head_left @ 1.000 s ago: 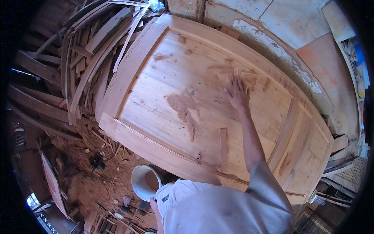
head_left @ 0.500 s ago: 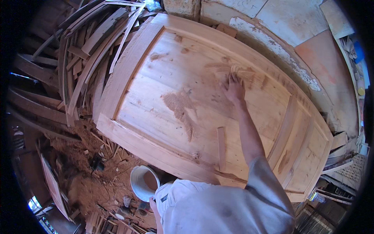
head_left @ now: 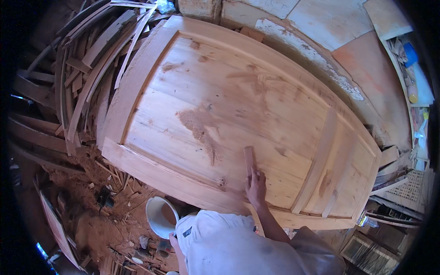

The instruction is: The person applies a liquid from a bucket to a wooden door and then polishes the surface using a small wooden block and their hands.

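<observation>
A wide panelled wooden door (head_left: 220, 133) lies flat in front of me, with a raised frame and cross rails. My right hand (head_left: 256, 185) is on the lower part of a thin wooden strip (head_left: 249, 158) lying on the panel, its fingers closed around it. Left of the strip is a patch of brown sawdust (head_left: 199, 130); fainter smears of dust mark the far side. My left hand (head_left: 173, 238) is low beside a white bucket (head_left: 156, 220) holding something brown. Its fingers are mostly hidden, so whether it grips the bucket cannot be made out.
Offcuts and long boards (head_left: 91, 64) are heaped at the left. Brown dust and scraps cover the floor (head_left: 101, 224) below them. A wall with large pale slabs (head_left: 330, 23) runs along the far side. At the right are a shelf of items (head_left: 415, 82) and stacked planks (head_left: 389, 174).
My right hand has drawn back from the dusty far part of the panel to the wooden strip nearer me and taken hold of it. The left hand stays by the bucket.
</observation>
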`<state>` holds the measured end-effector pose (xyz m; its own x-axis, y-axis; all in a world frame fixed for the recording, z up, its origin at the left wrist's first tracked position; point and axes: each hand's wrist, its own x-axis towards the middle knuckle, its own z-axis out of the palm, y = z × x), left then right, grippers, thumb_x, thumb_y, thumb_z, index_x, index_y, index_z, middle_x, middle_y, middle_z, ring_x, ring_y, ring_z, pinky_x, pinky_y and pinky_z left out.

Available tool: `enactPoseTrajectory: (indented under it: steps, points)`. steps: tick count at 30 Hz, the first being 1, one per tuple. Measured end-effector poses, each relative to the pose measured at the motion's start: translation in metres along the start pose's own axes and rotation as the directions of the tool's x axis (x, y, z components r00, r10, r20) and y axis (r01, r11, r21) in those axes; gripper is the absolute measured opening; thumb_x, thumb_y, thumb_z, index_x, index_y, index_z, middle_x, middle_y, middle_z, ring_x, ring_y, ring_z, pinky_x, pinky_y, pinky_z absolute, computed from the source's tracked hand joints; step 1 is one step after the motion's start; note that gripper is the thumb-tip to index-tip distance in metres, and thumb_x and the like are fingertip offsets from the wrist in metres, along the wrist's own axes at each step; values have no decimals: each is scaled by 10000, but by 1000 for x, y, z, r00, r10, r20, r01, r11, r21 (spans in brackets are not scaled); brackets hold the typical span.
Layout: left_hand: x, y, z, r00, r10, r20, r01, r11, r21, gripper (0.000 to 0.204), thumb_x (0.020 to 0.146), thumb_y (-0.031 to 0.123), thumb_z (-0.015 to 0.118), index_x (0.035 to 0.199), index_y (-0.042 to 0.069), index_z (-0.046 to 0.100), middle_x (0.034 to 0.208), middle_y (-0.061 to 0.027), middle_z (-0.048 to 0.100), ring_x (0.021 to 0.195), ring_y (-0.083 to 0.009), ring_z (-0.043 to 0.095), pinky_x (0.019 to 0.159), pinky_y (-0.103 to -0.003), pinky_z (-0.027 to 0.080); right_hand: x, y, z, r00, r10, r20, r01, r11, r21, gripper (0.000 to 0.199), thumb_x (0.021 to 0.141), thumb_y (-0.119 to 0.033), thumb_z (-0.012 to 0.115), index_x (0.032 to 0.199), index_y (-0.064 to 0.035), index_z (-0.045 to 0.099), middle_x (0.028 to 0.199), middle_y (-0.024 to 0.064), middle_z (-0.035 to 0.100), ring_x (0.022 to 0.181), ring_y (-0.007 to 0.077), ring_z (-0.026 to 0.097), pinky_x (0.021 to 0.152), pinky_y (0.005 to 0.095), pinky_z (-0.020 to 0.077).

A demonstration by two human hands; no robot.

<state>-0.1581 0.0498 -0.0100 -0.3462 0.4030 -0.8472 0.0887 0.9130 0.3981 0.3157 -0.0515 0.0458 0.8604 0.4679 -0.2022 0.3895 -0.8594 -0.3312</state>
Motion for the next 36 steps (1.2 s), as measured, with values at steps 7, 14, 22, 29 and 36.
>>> enactPoseTrajectory:
  steps: [7,14,22,29,36]
  points:
    - [3,4,1,999,15,30,-14,1000,-28,324,824,262,522,947,-33,577,953,-125,584,863,-207,520,802,-339,427,152,15,-19,947,51,-318,12,981,194,468,813,-86,616,1263,-53,489,984,190,561,839,323,561,739,413,469]
    - [3,8,2,999,10,47,-8,1000,-25,297,838,237,512,963,-26,567,968,-122,582,869,-199,518,808,-333,428,284,8,-6,885,224,-407,-222,974,54,405,814,-87,587,1212,-158,577,905,142,594,815,311,556,738,395,474]
    - [1,9,-2,998,-8,59,10,999,-36,267,853,210,500,980,-19,556,985,-117,580,875,-190,515,815,-326,430,269,-47,-4,900,-130,-417,146,989,7,364,833,-78,549,1180,-168,612,942,225,558,901,354,561,796,431,470]
    - [1,11,-3,996,-32,82,38,996,-78,242,867,185,489,995,-12,546,1000,-113,578,881,-182,513,822,-320,431,300,10,-27,917,121,-379,-99,992,77,378,831,-100,556,1198,-179,598,938,232,552,885,371,557,783,426,477]
    - [-1,8,-3,995,36,92,-35,999,-15,264,874,226,472,971,-4,559,947,-109,589,864,-179,524,808,-323,439,295,-37,9,919,-81,-385,93,996,12,409,817,-136,564,1221,-194,581,925,208,547,932,377,535,769,427,482]
